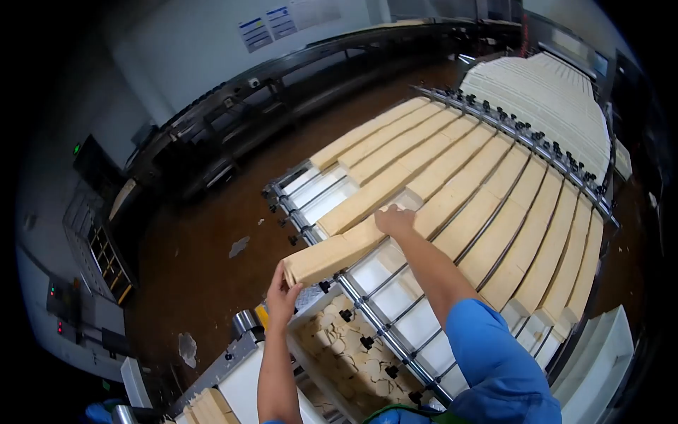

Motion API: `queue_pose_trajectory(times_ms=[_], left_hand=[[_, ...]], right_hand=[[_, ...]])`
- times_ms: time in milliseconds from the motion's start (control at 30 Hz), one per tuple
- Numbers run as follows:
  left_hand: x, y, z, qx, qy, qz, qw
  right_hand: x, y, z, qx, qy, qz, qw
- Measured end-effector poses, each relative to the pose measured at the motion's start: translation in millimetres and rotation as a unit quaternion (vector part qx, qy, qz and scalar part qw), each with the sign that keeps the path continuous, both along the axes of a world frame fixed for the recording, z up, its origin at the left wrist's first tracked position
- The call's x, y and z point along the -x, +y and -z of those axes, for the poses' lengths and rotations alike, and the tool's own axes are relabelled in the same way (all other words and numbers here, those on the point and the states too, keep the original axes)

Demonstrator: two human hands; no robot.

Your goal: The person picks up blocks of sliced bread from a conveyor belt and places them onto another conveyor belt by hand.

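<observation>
Between my two hands lies a long, pale beige block [339,253] that looks like stacked sheets; I cannot tell what it is made of. My left hand [284,300] grips its near left end, which sticks out past the rack's edge. At its far end, my right hand [397,220] is closed over the top, with part of the fingers hidden. Several similar long pale strips [452,184] lie side by side on the white conveyor bed [378,272], split by thin metal rods. The held block slants across the near edge of that bed.
Below the rack's chrome rail [374,321] is a white bin [304,346] full of round pale scraps [346,346]. More cut blocks [208,408] lie at the bottom left. A white tray [600,360] stands at right. Dark machinery [247,92] lines the wall.
</observation>
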State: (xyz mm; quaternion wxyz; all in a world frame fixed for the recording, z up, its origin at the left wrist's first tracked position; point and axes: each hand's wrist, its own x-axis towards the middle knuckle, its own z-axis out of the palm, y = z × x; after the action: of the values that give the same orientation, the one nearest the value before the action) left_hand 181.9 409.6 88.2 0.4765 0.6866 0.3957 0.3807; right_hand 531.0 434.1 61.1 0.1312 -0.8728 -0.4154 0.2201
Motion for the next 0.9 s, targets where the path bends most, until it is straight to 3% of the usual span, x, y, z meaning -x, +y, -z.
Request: queue_pose_trajectory(times_ms=[233,300,333,433,467,533,667,733,800,833,867,900], left_hand=[[-18.7,12.8,13.6,0.032,0.002,0.006,0.999],[-44.9,12.9,21.5,0.042,-0.027,0.022,0.998],[-55.2,12.6,25.4,0.045,-0.055,0.043,0.997],[-73.2,26.1,61.3,-0.028,0.068,0.055,0.996],[-76.2,24.6,57.0,-0.025,0.067,0.050,0.996],[-75.6,19.4,49.3,0.010,-0.051,0.044,0.998],[-57.8,-1.1,53.0,0.098,-0.124,-0.081,0.984],[-40.7,-28.2,55.0,0.062,-0.110,-0.149,0.981],[-15.4,-69.2,48.6,0.122,-0.053,-0.188,0.973],[-0.8,-93.0,46.2,0.007,0.079,-0.238,0.968],[15.2,-114.6,63.6,-0.099,0.115,-0.262,0.953],[31.2,-141.3,64.2,-0.053,0.101,-0.276,0.954]], right_hand=[[-4.3,9.5,4.8,0.025,-0.016,0.068,0.997],[2.4,4.2,5.0,0.008,-0.158,0.045,0.986],[11.0,-1.6,3.0,0.014,-0.160,0.038,0.986],[59.7,-23.1,-13.5,-0.151,-0.151,-0.032,0.976],[79.4,-26.2,-10.6,-0.183,-0.138,-0.063,0.971],[120.8,-31.6,-1.5,-0.327,-0.047,-0.127,0.935],[163.0,-40.3,9.3,-0.389,-0.069,-0.248,0.885],[166.2,-33.1,24.8,-0.364,-0.148,-0.193,0.899],[168.8,-34.9,30.0,-0.411,-0.168,-0.172,0.879],[171.6,-36.4,31.8,-0.408,-0.190,-0.171,0.877],[173.0,-37.7,34.5,-0.405,-0.212,-0.168,0.873],[173.2,-35.3,40.4,-0.398,-0.227,-0.147,0.877]])
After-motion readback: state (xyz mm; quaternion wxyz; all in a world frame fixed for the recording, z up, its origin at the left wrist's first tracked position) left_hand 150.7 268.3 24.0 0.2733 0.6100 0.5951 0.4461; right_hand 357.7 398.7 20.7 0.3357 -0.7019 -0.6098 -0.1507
